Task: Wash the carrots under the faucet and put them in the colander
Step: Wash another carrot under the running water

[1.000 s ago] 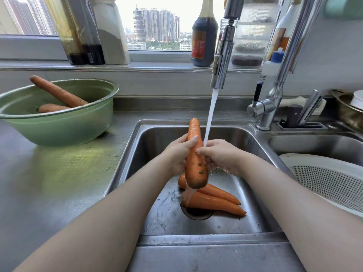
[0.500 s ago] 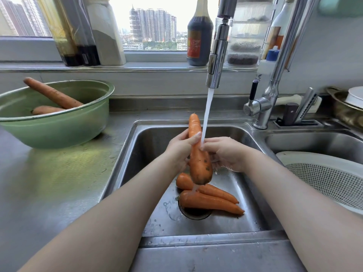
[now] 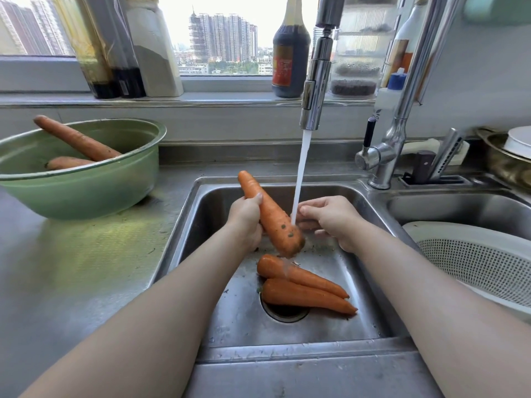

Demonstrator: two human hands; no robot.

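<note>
Orange carrot (image 3: 271,218) (dark-specked, wet) tilted in the left hand (image 3: 246,222).

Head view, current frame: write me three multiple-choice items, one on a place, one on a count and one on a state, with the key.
1. Where does the white perforated plastic colander sit?
A. In the right steel sink basin
B. On the windowsill
C. Inside the green bowl

2. How many orange carrots lie on the floor of the left steel sink basin?
A. One
B. Two
C. Four

3. What is the left hand doing?
A. Gripping a dirt-specked orange carrot
B. Lying flat on the counter
C. Turning the faucet lever

Key:
1 A: the colander's rim shows inside the right basin.
2 B: two lie side by side, partly over the drain.
3 A: its fingers curl round the carrot beside the running water.
</note>
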